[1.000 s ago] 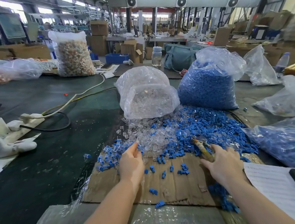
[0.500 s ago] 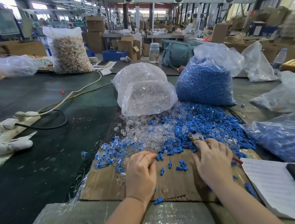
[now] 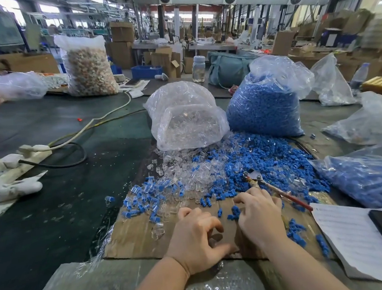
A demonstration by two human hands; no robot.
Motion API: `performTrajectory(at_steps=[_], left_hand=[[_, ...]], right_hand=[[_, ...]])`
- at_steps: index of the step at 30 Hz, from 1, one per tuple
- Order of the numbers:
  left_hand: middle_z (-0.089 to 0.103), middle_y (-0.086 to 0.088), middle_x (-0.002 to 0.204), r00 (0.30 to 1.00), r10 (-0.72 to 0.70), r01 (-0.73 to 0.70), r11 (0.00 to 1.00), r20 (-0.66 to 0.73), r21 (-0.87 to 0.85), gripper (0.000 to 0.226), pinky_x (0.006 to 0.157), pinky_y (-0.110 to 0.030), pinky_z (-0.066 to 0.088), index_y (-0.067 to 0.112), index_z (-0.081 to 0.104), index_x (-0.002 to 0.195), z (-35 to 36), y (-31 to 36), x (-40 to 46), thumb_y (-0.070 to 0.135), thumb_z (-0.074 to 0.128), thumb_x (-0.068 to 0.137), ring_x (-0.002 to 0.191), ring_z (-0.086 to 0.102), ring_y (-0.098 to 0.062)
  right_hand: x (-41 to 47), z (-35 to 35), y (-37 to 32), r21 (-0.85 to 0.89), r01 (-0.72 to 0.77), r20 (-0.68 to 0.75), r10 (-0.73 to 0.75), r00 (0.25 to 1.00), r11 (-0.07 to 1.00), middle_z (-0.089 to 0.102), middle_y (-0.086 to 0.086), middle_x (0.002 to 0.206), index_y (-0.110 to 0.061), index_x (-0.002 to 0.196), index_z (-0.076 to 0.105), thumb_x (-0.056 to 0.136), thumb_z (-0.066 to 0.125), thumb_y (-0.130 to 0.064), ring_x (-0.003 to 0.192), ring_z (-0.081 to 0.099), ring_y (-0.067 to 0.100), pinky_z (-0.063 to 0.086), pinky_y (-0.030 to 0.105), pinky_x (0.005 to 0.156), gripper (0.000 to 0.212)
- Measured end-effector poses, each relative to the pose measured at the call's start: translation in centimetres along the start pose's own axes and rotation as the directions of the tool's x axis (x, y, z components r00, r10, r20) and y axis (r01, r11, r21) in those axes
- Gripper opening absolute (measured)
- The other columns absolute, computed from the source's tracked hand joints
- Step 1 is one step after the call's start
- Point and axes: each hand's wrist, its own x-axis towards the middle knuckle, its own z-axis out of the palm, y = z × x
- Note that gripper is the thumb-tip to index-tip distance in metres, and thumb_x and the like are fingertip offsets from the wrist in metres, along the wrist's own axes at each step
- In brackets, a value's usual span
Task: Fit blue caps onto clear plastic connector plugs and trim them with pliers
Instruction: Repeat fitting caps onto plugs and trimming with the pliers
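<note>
Both hands have drawn back toward the near edge of the cardboard sheet (image 3: pixel 133 238) since half a second ago, and the pliers (image 3: pixel 272 187) now lie free on the pile instead of under the right hand (image 3: pixel 259 217).

Around them spreads a large factory hall with three round ceiling fans and stacked cartons. One dark green tabletop (image 3: pixel 60 214) carries everything. On it stand two big plastic bags side by side: one of clear plugs (image 3: pixel 187 120), one of blue caps (image 3: pixel 264 107). A third bag of blue pieces (image 3: pixel 369 181) lies at the right edge, and a tall bag of tan pieces (image 3: pixel 88 68) stands far left. Loose blue caps (image 3: pixel 269 159) and clear connector plugs (image 3: pixel 183 170) spill together in front of the bags, too many to count.

One paper sheet (image 3: pixel 357 239) lies right, one power strip (image 3: pixel 26 155) left.

The left hand (image 3: pixel 198 240) rests on the cardboard with fingers curled; whether it holds anything, I cannot tell. The right hand's fingers curl over a few blue caps, grasp unclear.
</note>
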Motion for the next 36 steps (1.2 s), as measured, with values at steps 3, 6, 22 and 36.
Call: performTrajectory(at_steps=[3, 6, 22, 36], left_hand=[[0.063, 0.013, 0.075, 0.999, 0.034, -0.034, 0.999, 0.003, 0.011, 0.033, 0.081, -0.023, 0.02, 0.026, 0.067, 0.08, 0.3, -0.2, 0.1, 0.058, 0.061, 0.073, 0.071, 0.04, -0.002], [0.063, 0.013, 0.078, 0.999, -0.025, 0.025, 1.0, -0.037, 0.005, 0.026, 0.081, -0.018, 0.022, 0.026, 0.07, 0.086, 0.5, -0.5, 0.3, 0.05, 0.063, 0.08, 0.074, 0.04, -0.002], [0.052, 0.017, 0.087, 0.941, -0.308, 0.298, 0.95, -0.137, -0.09, 0.005, 0.08, -0.009, 0.036, 0.025, 0.061, 0.09, 0.7, -1.2, 1.0, 0.028, 0.061, 0.086, 0.086, 0.048, 0.001], [0.044, 0.015, 0.086, 0.903, -0.392, 0.357, 0.913, -0.178, -0.198, 0.026, 0.072, 0.003, 0.033, 0.017, 0.063, 0.117, 0.5, -1.2, 1.9, 0.016, 0.052, 0.094, 0.074, 0.044, 0.005]], right_hand=[[-0.1, 0.1, 0.1, -0.011, 0.007, 0.027, -0.007, 1.0, 1.0, 0.053, -0.013, 0.109, -0.034, 0.112, 0.059, 0.088, 0.046, -0.023, 0.113, 0.043, 0.012, 0.027, 0.035, 0.092, 0.029], [-0.2, 0.2, 0.1, -0.017, 0.019, 0.05, -0.018, 0.999, 1.0, 0.055, -0.014, 0.11, -0.036, 0.113, 0.059, 0.092, 0.045, -0.039, 0.11, 0.045, 0.011, 0.028, 0.035, 0.093, 0.025], [-0.5, 1.5, -0.5, 0.017, 0.038, -0.043, -0.038, 0.998, 0.999, 0.056, -0.009, 0.106, -0.027, 0.102, 0.059, 0.096, 0.045, -0.02, 0.099, 0.051, 0.012, 0.037, 0.026, 0.086, 0.017], [-1.4, 1.3, -2.2, 0.097, 0.056, -0.131, -0.043, 0.99, 0.994, 0.053, -0.005, 0.102, -0.021, 0.1, 0.057, 0.093, 0.046, -0.012, 0.095, 0.047, 0.015, 0.034, 0.027, 0.08, 0.017]])
